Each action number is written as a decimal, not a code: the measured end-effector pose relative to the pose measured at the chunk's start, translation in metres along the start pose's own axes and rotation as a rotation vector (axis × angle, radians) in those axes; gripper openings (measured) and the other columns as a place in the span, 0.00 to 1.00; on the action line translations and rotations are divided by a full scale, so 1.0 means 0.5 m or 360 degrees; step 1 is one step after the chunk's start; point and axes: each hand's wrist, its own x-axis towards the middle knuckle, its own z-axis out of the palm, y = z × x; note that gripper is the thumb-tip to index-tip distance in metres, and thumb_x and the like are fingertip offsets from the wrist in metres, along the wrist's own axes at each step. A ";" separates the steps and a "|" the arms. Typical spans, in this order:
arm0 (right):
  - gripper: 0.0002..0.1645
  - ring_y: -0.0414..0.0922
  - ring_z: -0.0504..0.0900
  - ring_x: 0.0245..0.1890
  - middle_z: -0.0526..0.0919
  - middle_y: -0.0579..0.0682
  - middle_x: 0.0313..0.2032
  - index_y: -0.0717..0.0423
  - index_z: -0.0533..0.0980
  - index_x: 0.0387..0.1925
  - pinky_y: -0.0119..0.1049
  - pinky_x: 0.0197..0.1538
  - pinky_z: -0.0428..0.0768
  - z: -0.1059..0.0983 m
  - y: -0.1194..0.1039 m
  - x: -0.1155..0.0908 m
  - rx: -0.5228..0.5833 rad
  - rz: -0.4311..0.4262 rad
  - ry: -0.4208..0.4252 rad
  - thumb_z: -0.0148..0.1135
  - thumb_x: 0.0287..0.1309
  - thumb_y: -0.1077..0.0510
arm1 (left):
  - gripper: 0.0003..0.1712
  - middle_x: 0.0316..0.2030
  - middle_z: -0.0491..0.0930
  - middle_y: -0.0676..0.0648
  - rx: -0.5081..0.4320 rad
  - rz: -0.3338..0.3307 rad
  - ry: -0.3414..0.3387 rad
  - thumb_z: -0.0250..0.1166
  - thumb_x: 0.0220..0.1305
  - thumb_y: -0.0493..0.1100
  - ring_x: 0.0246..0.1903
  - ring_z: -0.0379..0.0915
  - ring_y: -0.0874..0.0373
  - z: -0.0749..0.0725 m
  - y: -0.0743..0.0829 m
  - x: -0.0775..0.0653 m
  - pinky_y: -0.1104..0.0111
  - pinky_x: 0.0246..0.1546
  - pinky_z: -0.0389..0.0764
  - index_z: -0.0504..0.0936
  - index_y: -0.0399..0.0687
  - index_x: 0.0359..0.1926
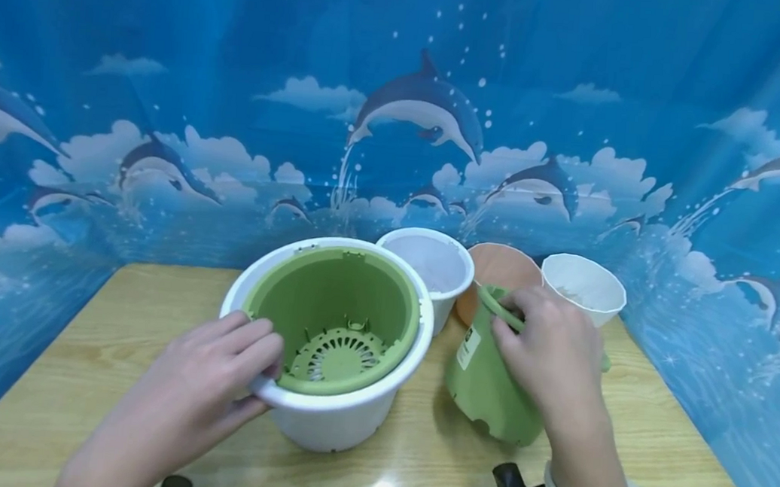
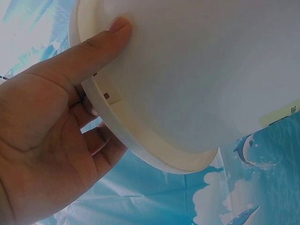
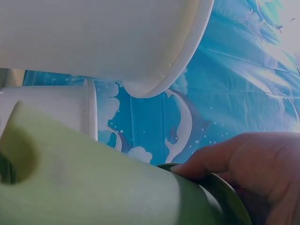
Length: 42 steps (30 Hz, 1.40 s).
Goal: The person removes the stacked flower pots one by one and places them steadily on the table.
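Curling over rim, left hand gripped large white pot, slotted green pot already nested inside; fingers of right hand held labelled green pot, un-nested.

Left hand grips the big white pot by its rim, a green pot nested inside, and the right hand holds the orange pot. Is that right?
One slip: the right hand holds a green container, as the head view shows. The rest stands: the left hand grips the big white pot by its rim, with a green pot nested inside.
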 end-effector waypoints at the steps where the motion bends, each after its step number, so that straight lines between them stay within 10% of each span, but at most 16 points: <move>1: 0.05 0.49 0.78 0.23 0.85 0.51 0.28 0.55 0.84 0.32 0.42 0.20 0.71 0.000 0.001 0.000 0.0001 0.0020 -0.0025 0.68 0.52 0.58 | 0.23 0.32 0.69 0.67 -0.0001 0.0000 0.0000 0.80 0.42 0.47 0.34 0.64 0.68 0.000 0.000 0.000 0.71 0.32 0.75 0.72 0.63 0.31; 26: 0.19 0.47 0.73 0.24 0.76 0.47 0.26 0.50 0.71 0.42 0.40 0.24 0.69 0.040 0.001 0.010 -0.0101 0.0176 -0.1055 0.71 0.53 0.54 | 0.23 0.33 0.70 0.67 -0.0002 -0.0021 -0.0037 0.81 0.42 0.47 0.35 0.64 0.68 -0.002 0.001 0.001 0.71 0.32 0.75 0.72 0.63 0.32; 42: 0.18 0.47 0.70 0.28 0.72 0.48 0.28 0.49 0.67 0.39 0.42 0.29 0.66 0.022 0.066 0.014 -0.0098 0.0191 -0.1270 0.69 0.54 0.54 | 0.24 0.32 0.70 0.66 0.0013 -0.0025 -0.0040 0.81 0.41 0.46 0.34 0.64 0.67 -0.002 0.002 0.000 0.71 0.32 0.75 0.72 0.63 0.31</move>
